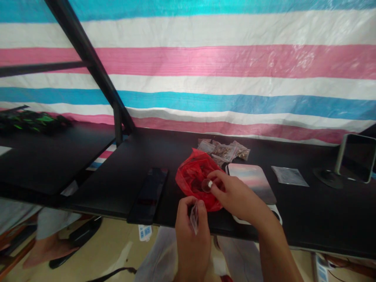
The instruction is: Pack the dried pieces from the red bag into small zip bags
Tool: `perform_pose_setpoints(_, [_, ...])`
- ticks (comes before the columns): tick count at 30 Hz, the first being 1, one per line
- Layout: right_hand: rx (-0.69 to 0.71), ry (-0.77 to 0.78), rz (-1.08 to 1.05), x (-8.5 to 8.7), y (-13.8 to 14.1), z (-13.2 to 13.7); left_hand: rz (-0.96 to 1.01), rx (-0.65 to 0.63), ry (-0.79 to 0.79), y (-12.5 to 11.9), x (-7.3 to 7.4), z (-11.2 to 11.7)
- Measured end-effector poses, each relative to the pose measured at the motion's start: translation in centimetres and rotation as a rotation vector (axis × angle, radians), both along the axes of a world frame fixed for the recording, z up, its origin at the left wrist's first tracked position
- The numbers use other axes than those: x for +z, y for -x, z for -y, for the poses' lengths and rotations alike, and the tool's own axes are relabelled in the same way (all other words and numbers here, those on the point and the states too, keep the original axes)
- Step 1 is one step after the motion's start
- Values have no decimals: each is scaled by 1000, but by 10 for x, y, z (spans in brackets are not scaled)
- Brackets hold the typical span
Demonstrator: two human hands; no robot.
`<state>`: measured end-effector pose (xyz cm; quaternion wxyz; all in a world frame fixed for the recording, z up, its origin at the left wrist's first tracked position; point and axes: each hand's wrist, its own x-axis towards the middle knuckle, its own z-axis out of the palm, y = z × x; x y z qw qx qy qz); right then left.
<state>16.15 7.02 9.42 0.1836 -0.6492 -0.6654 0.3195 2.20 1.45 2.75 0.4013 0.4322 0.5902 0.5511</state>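
My left hand (192, 231) is closed at the front of the table, pinching a small clear plastic bag (194, 217) between thumb and fingers. Over the red plastic bag (189, 172), my right hand (232, 192) is closed on a small round scoop-like piece (206, 186) with a white end; its exact kind is unclear. The red bag stands with its mouth open, and what lies inside cannot be made out. Just behind it lie several small clear bags of brass-coloured parts (225, 150). Right of the red bag sits a flat scale-like device (252, 182) with a shiny top.
A flat clear packet (290, 176) lies right of the device, near a screen on a stand (355, 158). A dark flat object (149, 194) is on the left. Black frame bars (96, 74) rise at left before a striped sheet (220, 58). Another person's foot (49, 250) shows below.
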Motion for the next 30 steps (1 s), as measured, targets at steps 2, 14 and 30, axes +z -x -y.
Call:
perform_pose_setpoints(2, [-14,-19,-23,0,-2,0,-28,0,-8,1,-1,-1])
perform_pose_setpoints(14, [-10,-148,-40,-1,-3,-2,-244,-16,-169,6,-11,-3])
perform_pose_setpoints(30, [-5,-77,333,-5,9,-6,-298,-124,-28,7,-8,-5])
